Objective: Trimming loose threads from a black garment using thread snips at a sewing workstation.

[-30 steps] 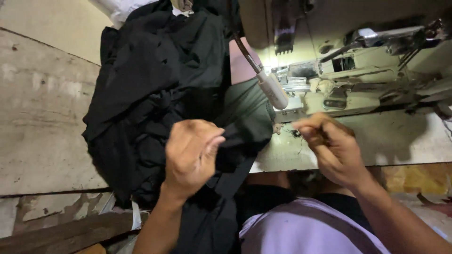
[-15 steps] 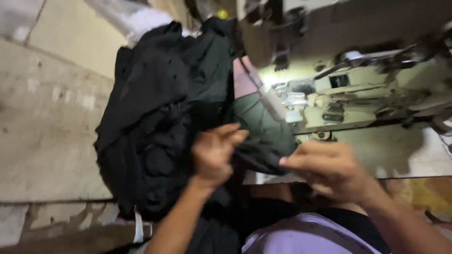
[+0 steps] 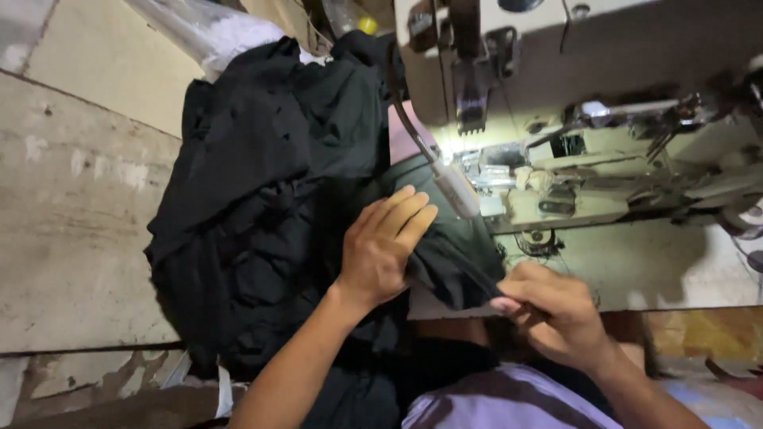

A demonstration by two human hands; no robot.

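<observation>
A large heap of black fabric (image 3: pixel 262 206) lies to the left of a sewing machine (image 3: pixel 588 151). My left hand (image 3: pixel 385 250) rests flat on a dark green-black piece of cloth (image 3: pixel 449 254) beside the machine's needle area, fingers together and pointing up right. My right hand (image 3: pixel 548 310) pinches the lower right edge of that same cloth near the table's front edge. A lit presser foot area (image 3: pixel 493 171) sits just above the cloth.
A white lamp on a flexible neck (image 3: pixel 453 187) hangs over the cloth. The pale machine table (image 3: pixel 660 270) extends right. A worn wooden surface (image 3: pixel 71 230) lies left of the heap. A white bag (image 3: pixel 222 32) is at the top. My purple shirt (image 3: pixel 509 401) shows below.
My left hand has opened from a bunched grip to lying flatter on the cloth. My right hand has moved in and down onto the cloth's edge. The view has shifted slightly.
</observation>
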